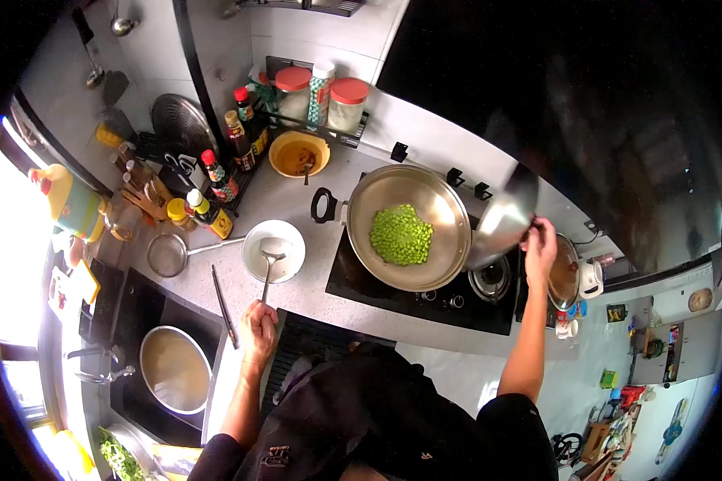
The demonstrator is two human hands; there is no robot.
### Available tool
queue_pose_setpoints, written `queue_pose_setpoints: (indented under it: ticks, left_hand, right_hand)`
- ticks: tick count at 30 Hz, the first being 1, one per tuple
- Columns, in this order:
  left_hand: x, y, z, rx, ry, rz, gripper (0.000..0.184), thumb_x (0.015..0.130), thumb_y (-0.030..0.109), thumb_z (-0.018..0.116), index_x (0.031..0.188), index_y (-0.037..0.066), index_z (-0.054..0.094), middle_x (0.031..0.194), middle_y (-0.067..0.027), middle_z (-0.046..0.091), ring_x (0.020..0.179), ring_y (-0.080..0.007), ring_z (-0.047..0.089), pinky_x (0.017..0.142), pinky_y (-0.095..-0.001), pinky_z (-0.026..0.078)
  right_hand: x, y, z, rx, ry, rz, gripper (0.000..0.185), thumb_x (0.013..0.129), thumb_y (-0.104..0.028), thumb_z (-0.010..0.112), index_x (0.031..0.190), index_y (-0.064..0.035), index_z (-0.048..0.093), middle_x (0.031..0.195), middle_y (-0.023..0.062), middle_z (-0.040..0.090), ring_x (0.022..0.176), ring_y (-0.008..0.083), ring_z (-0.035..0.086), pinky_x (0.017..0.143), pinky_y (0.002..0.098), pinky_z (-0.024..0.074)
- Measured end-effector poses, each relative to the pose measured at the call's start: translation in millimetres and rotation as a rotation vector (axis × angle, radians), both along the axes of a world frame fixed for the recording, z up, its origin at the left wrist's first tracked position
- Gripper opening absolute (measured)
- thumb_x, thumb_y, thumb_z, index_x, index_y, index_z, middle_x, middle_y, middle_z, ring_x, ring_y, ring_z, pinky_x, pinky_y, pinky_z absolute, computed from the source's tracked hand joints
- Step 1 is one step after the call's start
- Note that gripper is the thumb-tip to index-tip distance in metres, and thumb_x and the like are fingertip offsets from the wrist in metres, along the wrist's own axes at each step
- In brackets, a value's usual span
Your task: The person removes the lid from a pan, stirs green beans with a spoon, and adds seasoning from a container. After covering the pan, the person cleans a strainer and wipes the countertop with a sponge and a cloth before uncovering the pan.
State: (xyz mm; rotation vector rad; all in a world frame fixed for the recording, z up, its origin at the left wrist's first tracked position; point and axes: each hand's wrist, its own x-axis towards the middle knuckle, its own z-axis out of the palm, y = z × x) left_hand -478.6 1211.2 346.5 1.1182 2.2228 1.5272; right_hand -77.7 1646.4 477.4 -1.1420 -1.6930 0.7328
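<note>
My left hand (258,327) is closed round the handle of a metal spoon (273,258). The spoon's head is inside a white bowl (251,248), whose contents I cannot make out clearly. Over the right side of the stove, my right hand (541,247) grips a shiny metal lid (504,218) at its knob side. The lid is tilted and partly blurred, beside the rim of a wide steel pan (449,200). Bright green peas or shelled beans (401,235) lie in a heap on the pan's bottom.
The pan stands on a black stove (353,276). Chopsticks (224,306) and a strainer (167,255) lie near the bowl. A yellow bowl (285,164) holds brown liquid. Sauce bottles (219,178) stand behind. A pot (172,369) of cloudy liquid sits in the sink (128,309).
</note>
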Motion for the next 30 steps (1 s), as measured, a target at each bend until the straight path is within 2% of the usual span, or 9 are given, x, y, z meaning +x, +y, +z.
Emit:
queue_pose_setpoints:
  ticks: [3, 4, 5, 6, 7, 12, 17, 22, 30]
  left_hand:
    - [1.3, -10.0, 0.1, 0.031, -0.013, 0.018, 0.017, 0.081, -0.005, 0.044, 0.068, 0.003, 0.053, 0.066, -0.0123, 0.053, 0.064, -0.0306, 0.055, 0.06, -0.0397, 0.042]
    - [2.0, -14.5, -1.8, 0.02, -0.013, 0.03, 0.018, 0.081, -0.005, 0.044, 0.068, 0.003, 0.053, 0.066, -0.0121, 0.053, 0.064, -0.0303, 0.055, 0.06, -0.0395, 0.042]
    - [2.6, -18.1, -3.3, 0.01, -0.012, 0.041, 0.018, 0.081, -0.005, 0.044, 0.068, 0.003, 0.053, 0.066, -0.0119, 0.053, 0.063, -0.0299, 0.055, 0.06, -0.0393, 0.042]
    - [3.7, -21.8, -4.1, 0.012, -0.027, 0.054, 0.018, 0.081, -0.005, 0.044, 0.068, 0.003, 0.054, 0.066, -0.0118, 0.053, 0.063, -0.0295, 0.055, 0.06, -0.0391, 0.042]
    - [5.2, -26.1, -5.4, 0.015, -0.043, 0.067, 0.019, 0.082, -0.005, 0.044, 0.068, 0.003, 0.054, 0.066, -0.0116, 0.053, 0.063, -0.0292, 0.055, 0.06, -0.0389, 0.042]
    - [8.2, -55.7, -11.1, -0.008, -0.033, 0.156, 0.019, 0.082, -0.006, 0.045, 0.067, 0.003, 0.052, 0.065, -0.0115, 0.053, 0.061, -0.0281, 0.055, 0.059, -0.0383, 0.041]
    - [12.6, -72.2, -20.5, -0.03, -0.018, 0.217, 0.019, 0.082, -0.007, 0.045, 0.067, 0.002, 0.05, 0.065, -0.0116, 0.052, 0.062, -0.0286, 0.056, 0.059, -0.0391, 0.042]
    - [13.5, -70.5, -11.7, -0.076, -0.024, 0.216, 0.019, 0.082, -0.006, 0.046, 0.067, 0.003, 0.053, 0.066, -0.0117, 0.054, 0.063, -0.029, 0.057, 0.06, -0.0391, 0.043]
    - [9.3, -61.7, 3.9, -0.09, -0.052, 0.181, 0.018, 0.084, -0.004, 0.047, 0.069, 0.003, 0.054, 0.069, -0.0119, 0.056, 0.065, -0.0291, 0.059, 0.062, -0.0389, 0.044]
  right_hand:
    - [-67.2, -21.1, 16.7, 0.075, -0.298, 0.152, 0.029, 0.096, -0.01, 0.063, 0.125, -0.0062, 0.061, 0.117, 0.008, 0.068, 0.104, 0.0173, 0.064, 0.084, 0.0288, 0.0537]
    - [-93.4, -25.9, 16.7, 0.221, -0.406, 0.193, 0.032, 0.093, -0.013, 0.066, 0.125, -0.0101, 0.064, 0.12, 0.0103, 0.068, 0.101, 0.0166, 0.065, 0.083, 0.0288, 0.0537]
    - [-124.8, -46.4, 32.8, 0.089, -0.515, 0.186, 0.035, 0.09, -0.015, 0.069, 0.125, -0.013, 0.065, 0.118, 0.0131, 0.069, 0.102, 0.0217, 0.066, 0.086, 0.033, 0.0544]
    - [-137.9, -32.3, 9.1, 0.376, -0.609, 0.231, 0.037, 0.088, -0.017, 0.07, 0.124, -0.0153, 0.065, 0.115, 0.0148, 0.068, 0.103, 0.0297, 0.067, 0.089, 0.0385, 0.0545]
    - [-155.8, -37.1, 2.7, 0.314, -0.671, 0.238, 0.037, 0.087, -0.019, 0.071, 0.123, -0.0153, 0.065, 0.112, 0.0154, 0.066, 0.103, 0.0348, 0.066, 0.091, 0.0431, 0.0533]
    - [-189.1, -37.1, -33.9, 0.259, -0.846, 0.313, 0.036, 0.087, -0.02, 0.07, 0.122, -0.0153, 0.063, 0.112, 0.0145, 0.063, 0.104, 0.0351, 0.065, 0.089, 0.0457, 0.0538]
    - [-191.4, -31.5, -49.5, 0.286, -0.786, 0.362, 0.037, 0.086, -0.017, 0.069, 0.122, -0.0147, 0.063, 0.111, 0.0155, 0.061, 0.103, 0.037, 0.064, 0.088, 0.0464, 0.0532]
    - [-194.8, -36.3, -50.0, 0.287, -0.745, 0.347, 0.038, 0.085, -0.017, 0.069, 0.122, -0.0125, 0.064, 0.11, 0.0157, 0.061, 0.102, 0.0373, 0.063, 0.088, 0.0461, 0.0529]
    - [-195.8, -45.6, -32.6, 0.145, -0.898, 0.327, 0.048, 0.085, -0.021, 0.072, 0.131, -0.0128, 0.062, 0.117, 0.0169, 0.059, 0.111, 0.0361, 0.06, 0.095, 0.0451, 0.0507]
